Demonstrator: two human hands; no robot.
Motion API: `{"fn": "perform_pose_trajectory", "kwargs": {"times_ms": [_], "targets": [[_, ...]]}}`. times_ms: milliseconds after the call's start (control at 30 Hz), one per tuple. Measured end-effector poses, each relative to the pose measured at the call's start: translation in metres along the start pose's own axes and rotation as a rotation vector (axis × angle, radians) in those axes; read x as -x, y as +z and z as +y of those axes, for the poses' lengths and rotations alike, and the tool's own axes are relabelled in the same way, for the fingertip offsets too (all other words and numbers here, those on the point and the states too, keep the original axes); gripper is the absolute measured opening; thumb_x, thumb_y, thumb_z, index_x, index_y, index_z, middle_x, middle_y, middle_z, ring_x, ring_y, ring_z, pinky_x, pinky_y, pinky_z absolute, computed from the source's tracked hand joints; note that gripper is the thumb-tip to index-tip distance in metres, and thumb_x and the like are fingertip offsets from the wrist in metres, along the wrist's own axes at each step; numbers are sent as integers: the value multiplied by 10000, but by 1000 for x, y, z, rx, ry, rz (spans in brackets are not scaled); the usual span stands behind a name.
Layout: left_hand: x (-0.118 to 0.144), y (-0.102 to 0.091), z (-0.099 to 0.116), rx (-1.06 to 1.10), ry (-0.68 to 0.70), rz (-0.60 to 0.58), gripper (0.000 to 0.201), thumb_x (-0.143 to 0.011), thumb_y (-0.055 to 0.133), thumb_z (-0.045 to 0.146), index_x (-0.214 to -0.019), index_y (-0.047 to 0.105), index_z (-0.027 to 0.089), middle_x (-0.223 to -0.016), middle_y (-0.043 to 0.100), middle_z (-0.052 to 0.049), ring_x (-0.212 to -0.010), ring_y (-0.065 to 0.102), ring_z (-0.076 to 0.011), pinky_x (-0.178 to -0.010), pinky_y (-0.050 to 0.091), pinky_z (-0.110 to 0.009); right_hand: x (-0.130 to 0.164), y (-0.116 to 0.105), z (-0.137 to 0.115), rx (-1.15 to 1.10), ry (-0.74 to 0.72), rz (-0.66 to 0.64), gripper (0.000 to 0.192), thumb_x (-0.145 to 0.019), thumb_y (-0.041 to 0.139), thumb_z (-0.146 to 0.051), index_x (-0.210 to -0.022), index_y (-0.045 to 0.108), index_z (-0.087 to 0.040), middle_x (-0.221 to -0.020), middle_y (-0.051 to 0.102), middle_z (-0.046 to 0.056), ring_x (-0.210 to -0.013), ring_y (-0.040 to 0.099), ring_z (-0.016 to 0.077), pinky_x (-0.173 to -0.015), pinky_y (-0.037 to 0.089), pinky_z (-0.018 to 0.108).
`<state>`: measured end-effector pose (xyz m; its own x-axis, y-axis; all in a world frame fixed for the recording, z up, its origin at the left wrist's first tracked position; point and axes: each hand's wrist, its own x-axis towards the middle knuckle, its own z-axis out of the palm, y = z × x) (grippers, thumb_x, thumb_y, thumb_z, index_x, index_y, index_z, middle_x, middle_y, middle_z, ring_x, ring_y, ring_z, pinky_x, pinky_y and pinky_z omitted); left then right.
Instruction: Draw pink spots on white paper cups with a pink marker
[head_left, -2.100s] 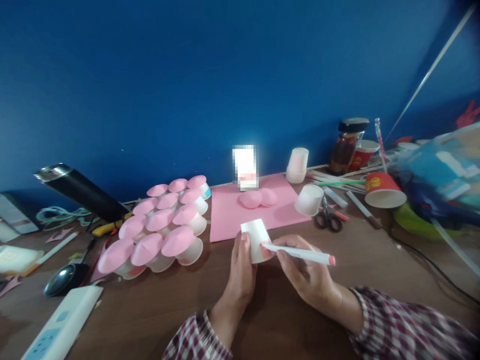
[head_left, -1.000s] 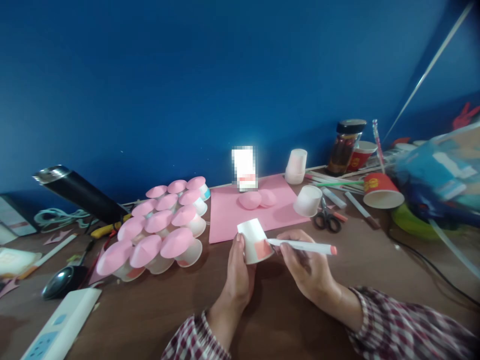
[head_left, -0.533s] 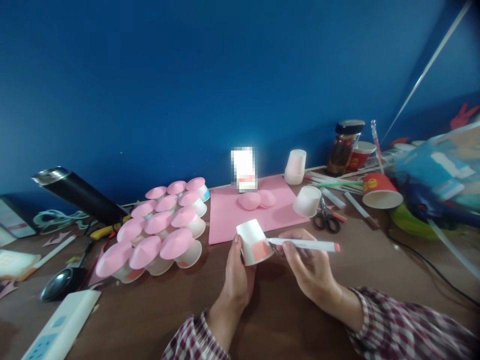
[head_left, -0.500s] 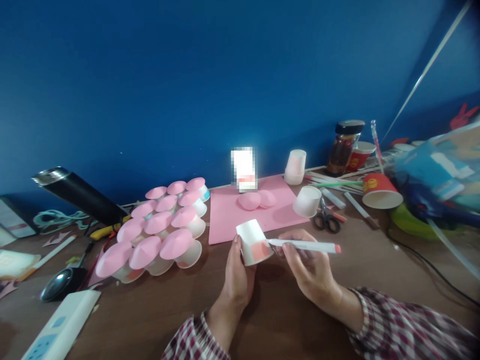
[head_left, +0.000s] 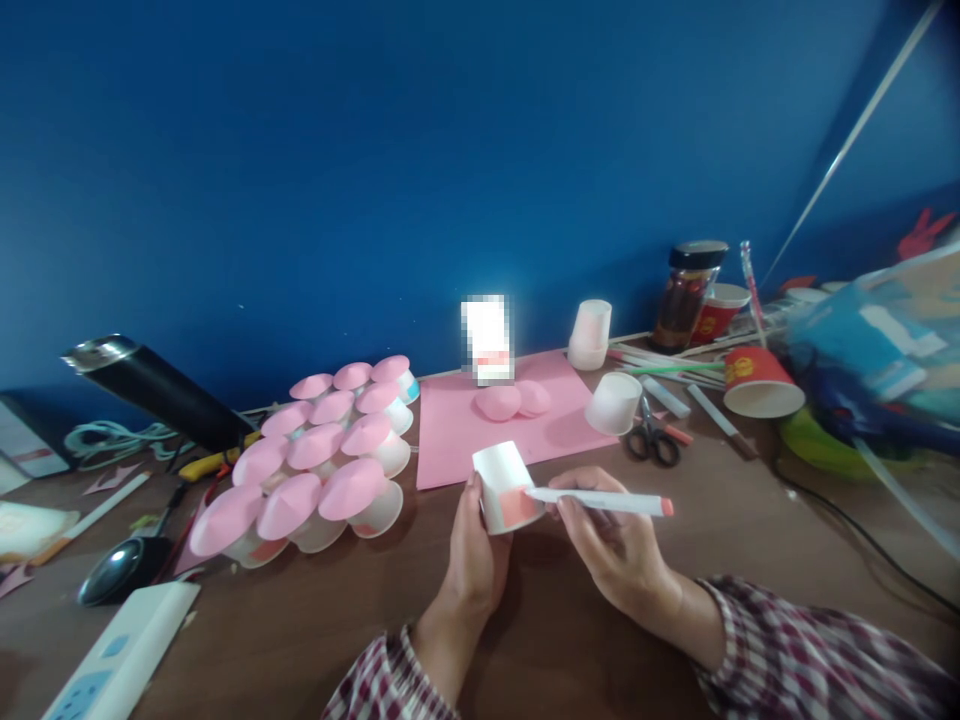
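Upside down and slightly tilted, a white paper cup (head_left: 501,468) rests in the grip of my left hand (head_left: 476,560). A salmon-pink coloured patch covers part of its side near the rim. My right hand (head_left: 619,545) is closed around a white marker pen (head_left: 607,500) with a pink end, its tip touching the cup at the patch's upper edge. Just behind the cup lies a pink paper sheet (head_left: 450,440) bearing two pink paper cones (head_left: 498,402). Another upturned white cup (head_left: 613,403) stands at the sheet's right corner.
Rows of upturned cups with pink cone tops (head_left: 352,488) stand left. Scissors (head_left: 652,443), loose markers (head_left: 721,420), a red paper cup (head_left: 761,382) and a dark jar (head_left: 690,295) are right. A power strip (head_left: 124,650) and black flask (head_left: 161,390) lie left; a blue wall rises behind.
The marker's tip has shifted slightly left and down across the cup's side, my right hand moving with it. My left hand keeps hold of the cup almost unmoved.
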<state>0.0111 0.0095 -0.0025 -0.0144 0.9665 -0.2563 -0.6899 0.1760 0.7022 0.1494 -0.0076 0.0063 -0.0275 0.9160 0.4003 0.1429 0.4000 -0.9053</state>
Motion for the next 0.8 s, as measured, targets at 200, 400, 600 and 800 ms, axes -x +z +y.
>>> {"fn": "perform_pose_trajectory", "kwargs": {"times_ms": [200,400,600,800], "targets": [[-1,-1,-1,1,5,14,326,-780,649,496,-832,657,174,-808,659,-29,-765,568,-171,-773,475,-315,2,-1,2,31,24,4,119,-955,522,-289,-949,597,-197,-773,645,35,-666,622,158,-597,520,245],[-2,-3,-2,-27,-15,18,356,-803,609,515,-863,672,169,-870,675,-53,-846,589,-196,-849,467,-344,2,0,2,-3,12,5,110,-953,526,-292,-954,589,-202,-773,650,33,-673,637,160,-602,534,246],[-1,-3,-3,-35,-7,18,351,-800,616,509,-856,677,169,-867,683,-54,-863,597,-203,-879,467,-349,1,-1,-1,29,-17,4,87,-950,526,-266,-959,587,-204,-804,673,40,-700,648,163,-640,536,253],[-1,-2,-1,-9,-7,19,328,-806,614,482,-885,661,167,-843,675,-43,-817,597,-189,-833,479,-337,1,-1,2,16,32,-1,101,-946,532,-284,-932,590,-202,-741,629,23,-636,601,146,-579,504,237]]}}
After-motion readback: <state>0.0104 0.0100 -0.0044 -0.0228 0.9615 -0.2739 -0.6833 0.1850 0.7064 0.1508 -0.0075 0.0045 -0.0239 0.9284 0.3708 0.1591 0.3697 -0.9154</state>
